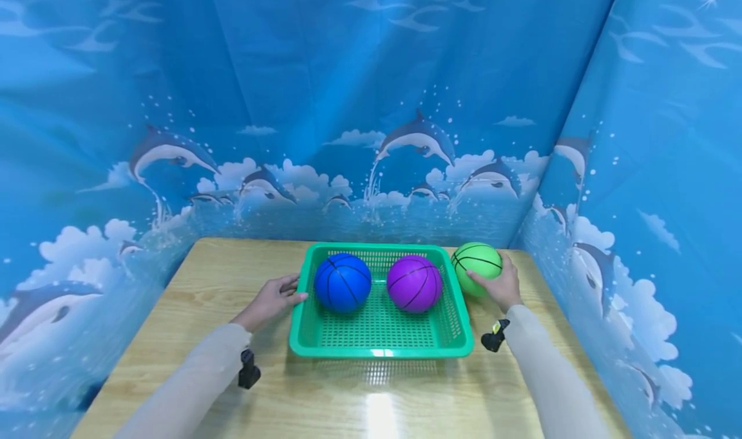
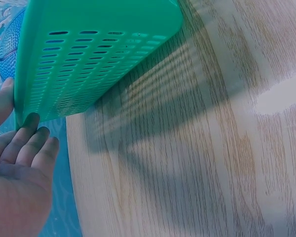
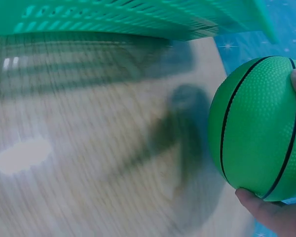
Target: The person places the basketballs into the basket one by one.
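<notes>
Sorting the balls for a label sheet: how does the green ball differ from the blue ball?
The green ball is outside the basket, at its right wall; the blue ball lies inside, on its left. The right hand grips the green ball; no hand touches the blue ball. Both carry black basketball lines.

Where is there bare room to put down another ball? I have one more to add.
The wooden table is bare between the green basket and its near edge. Inside the basket, the near half is free, in front of the blue ball and purple ball. The far right corner is crowded: right hand, green ball.

3 balls (image 1: 343,282), 1 basket (image 1: 379,346), 1 table (image 1: 191,284), 2 hands (image 1: 272,300).
</notes>
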`<state>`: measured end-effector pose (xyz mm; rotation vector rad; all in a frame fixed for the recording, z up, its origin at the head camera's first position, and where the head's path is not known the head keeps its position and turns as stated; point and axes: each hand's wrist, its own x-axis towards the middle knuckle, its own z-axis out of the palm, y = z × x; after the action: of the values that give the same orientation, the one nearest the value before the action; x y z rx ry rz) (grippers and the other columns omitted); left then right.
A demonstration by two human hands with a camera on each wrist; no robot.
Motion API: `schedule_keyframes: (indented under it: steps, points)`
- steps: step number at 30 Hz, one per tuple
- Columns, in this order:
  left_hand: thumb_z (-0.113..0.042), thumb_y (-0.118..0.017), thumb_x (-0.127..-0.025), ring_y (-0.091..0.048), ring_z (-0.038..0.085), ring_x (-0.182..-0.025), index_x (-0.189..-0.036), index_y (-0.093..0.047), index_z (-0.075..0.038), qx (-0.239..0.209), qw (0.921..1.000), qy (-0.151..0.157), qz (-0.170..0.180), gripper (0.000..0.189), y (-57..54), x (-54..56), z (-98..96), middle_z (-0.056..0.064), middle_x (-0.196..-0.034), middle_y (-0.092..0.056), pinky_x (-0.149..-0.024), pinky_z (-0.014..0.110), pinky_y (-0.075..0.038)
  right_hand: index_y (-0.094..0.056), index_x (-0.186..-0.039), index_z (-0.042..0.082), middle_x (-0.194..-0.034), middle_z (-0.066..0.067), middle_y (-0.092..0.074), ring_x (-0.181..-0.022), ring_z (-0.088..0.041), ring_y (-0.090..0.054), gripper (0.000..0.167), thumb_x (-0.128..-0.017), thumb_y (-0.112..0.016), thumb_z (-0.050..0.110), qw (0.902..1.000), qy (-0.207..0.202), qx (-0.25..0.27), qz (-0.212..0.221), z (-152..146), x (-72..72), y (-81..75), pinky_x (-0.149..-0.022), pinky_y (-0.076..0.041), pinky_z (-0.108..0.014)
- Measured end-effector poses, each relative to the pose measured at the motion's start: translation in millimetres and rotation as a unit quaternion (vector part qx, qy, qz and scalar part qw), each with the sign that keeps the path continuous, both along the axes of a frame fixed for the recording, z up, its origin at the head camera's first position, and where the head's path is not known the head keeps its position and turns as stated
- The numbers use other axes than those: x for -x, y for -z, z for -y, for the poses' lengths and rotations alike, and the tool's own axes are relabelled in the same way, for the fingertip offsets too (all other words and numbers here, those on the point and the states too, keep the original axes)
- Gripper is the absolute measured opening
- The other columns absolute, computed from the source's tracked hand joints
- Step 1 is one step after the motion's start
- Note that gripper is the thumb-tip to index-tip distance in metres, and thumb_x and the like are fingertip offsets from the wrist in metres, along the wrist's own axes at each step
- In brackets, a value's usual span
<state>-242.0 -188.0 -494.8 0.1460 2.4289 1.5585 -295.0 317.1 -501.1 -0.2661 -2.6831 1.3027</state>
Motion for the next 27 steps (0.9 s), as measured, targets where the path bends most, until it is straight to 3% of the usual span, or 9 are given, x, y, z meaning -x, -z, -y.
schedule_keyframes:
  steps: [9, 20, 27]
  points:
    - [-0.020, -0.059, -0.097, -0.036, 0.043, -0.134, -0.149, -0.025, 0.004, -0.009, 0.9999, 0.004, 0.003, 0.067, -1.7, 0.3, 0.1, 0.028, -0.147, -0.035, -0.106, 0.049, -0.040, -0.009, -0.154, 0.011, -0.151, -0.027, -0.021, -0.132, -0.048, -0.032, 0.105, -0.080, -0.078, 0.036, 0.9988, -0.001, 0.036, -0.032, -8.6, -11.5, -21.3, -0.101, -0.037, -0.066]
    - [-0.020, -0.059, -0.097, -0.035, 0.041, -0.136, -0.150, -0.024, 0.003, -0.011, 0.9999, 0.007, 0.005, 0.068, -1.6, 0.2, 1.5, 0.026, -0.149, -0.033, -0.107, 0.049, -0.039, -0.008, -0.156, 0.019, -0.153, -0.023, -0.020, -0.132, -0.047, -0.033, 0.101, -0.083, -0.074, 0.039, 0.9961, -0.020, 0.048, -0.071, 4.6, -43.6, -62.3, -0.098, -0.038, -0.066]
    - [-0.020, -0.060, -0.096, -0.036, 0.042, -0.135, -0.149, -0.025, 0.004, -0.008, 0.9999, 0.010, -0.001, 0.068, 0.5, 1.4, 1.6, 0.028, -0.147, -0.035, -0.107, 0.048, -0.039, -0.011, -0.155, 0.029, -0.155, -0.018, -0.018, -0.127, -0.047, -0.038, 0.100, -0.081, -0.077, 0.038, 0.9935, -0.058, 0.060, -0.077, 29.5, -67.7, -82.9, -0.087, -0.050, -0.060]
